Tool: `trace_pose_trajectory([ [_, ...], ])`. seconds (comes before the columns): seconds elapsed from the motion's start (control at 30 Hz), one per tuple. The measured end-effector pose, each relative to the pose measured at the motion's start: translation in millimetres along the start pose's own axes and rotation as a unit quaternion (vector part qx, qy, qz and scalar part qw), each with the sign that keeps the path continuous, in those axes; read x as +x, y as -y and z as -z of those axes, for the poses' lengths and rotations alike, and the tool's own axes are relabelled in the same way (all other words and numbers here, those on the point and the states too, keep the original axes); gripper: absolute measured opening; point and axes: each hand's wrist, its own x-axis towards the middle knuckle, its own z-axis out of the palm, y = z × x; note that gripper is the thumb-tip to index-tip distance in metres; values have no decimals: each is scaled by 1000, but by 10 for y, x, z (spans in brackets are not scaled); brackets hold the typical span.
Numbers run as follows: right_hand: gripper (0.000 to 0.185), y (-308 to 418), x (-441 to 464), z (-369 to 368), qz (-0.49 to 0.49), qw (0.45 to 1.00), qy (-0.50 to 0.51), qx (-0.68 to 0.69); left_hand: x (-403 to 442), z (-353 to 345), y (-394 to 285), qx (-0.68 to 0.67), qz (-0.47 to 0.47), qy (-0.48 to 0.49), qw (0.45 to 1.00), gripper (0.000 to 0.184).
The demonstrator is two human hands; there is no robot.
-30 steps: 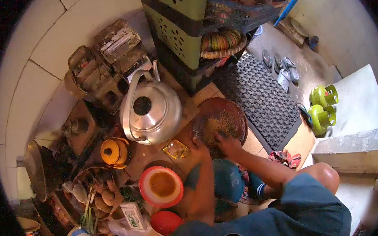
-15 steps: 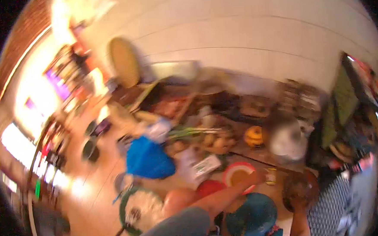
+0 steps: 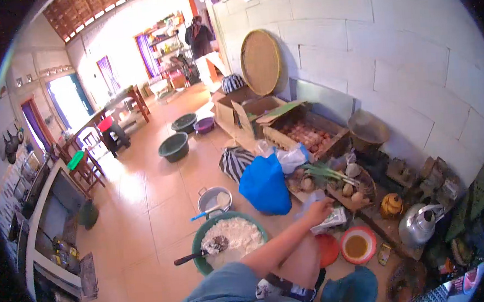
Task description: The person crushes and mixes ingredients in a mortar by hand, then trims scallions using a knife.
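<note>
Now the left hand (image 3: pixel 319 211) is away from the dark dish (image 3: pixel 405 269), where both hands were a second ago; the view has swung toward the room as well. That hand sits over the near side of the white box (image 3: pixel 336 219), beside some pale plastic (image 3: pixel 306 202). Its fingers look curled, but I cannot tell whether they hold anything, nor whether they touch the box or only cross in front of it. No right hand shows, so its state cannot be told either; half a second ago it was at the dish. The box lies on the floor between the spring onions (image 3: pixel 332 175) and the red-rimmed bowl (image 3: pixel 372 244), which holds brown liquid. The dish is at the lower right, past the bowl and a small sachet (image 3: pixel 384 253). To judge by this, the left hand's work at the dish is broken off, and its business is now among the things around the box. Well apart from it, a green tub (image 3: pixel 195 243) of white food stands with a spoon (image 3: pixel 190 259) in it.
</note>
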Motion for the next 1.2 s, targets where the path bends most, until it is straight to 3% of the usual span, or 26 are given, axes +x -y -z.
trace_pose_trajectory([
  [0.03,49,39,-19,-75,11,1000,-4,8,-122,-49,277,61,40,-8,997,39],
  [0.13,46,364,-46,-222,0,1000,28,9,-379,165,42,73,39,45,996,39],
  [0.17,44,507,-64,-251,-10,999,47,4,-436,175,42,40,23,-15,999,34],
  [0.2,43,717,-103,-236,-9,998,69,-1,-460,225,89,19,42,-13,999,33],
  [0.27,38,956,-112,-439,108,993,36,13,-442,327,232,-26,78,-3,997,32],
  [0.33,34,1225,-143,-530,247,969,15,5,-406,310,489,65,52,-76,994,31],
  [0.37,30,1290,-180,-814,149,987,38,40,-420,324,525,39,39,-94,994,31],
  [0.4,32,1439,-208,-881,132,984,65,97,-430,350,557,11,27,-108,994,31],
  [0.43,33,1786,-431,-560,101,987,22,124,-456,399,458,35,46,-98,993,30],
  [0.47,34,1879,-513,-572,71,985,76,134,-464,422,486,1,-1,-106,994,30],
  [0.5,31,1879,-449,-767,47,982,171,68,-470,469,419,-11,52,-76,996,30],
  [0.53,29,1870,-562,-939,106,982,97,121,-466,476,461,20,34,-67,997,30],
  [0.57,29,1926,-612,-950,61,976,136,158,-472,502,443,15,24,-62,998,29],
  [0.63,24,2071,-637,-992,61,979,173,87,-481,546,307,16,91,-57,994,27],
  [0.67,23,2057,-704,-1077,30,980,129,152,-489,535,401,-7,64,-55,996,27],
  [0.73,24,2166,-672,-1089,-15,968,162,191,-481,516,482,-25,47,-48,997,27],
  [0.8,23,2323,-640,-911,-17,971,191,146,-489,564,332,-9,71,-37,997,27],
  [0.9,22,2157,-636,-1845,-13,954,60,295,-473,543,217,-57,86,-33,994,27],
  [0.97,22,2165,-624,-2396,17,921,139,363,-438,526,214,-58,99,-31,993,28],
  [1.03,22,2267,-642,-2789,51,826,184,530,-396,513,190,-60,97,-33,993,28],
  [1.07,23,2403,-673,-2953,69,732,187,652,-376,484,142,-62,89,-35,993,28],
  [1.13,23,2665,-712,-2947,17,697,244,675,-334,418,99,-61,74,-33,995,28],
  [1.2,24,2954,-738,-2402,-117,803,346,471,-265,356,97,-53,59,-25,997,28],
])
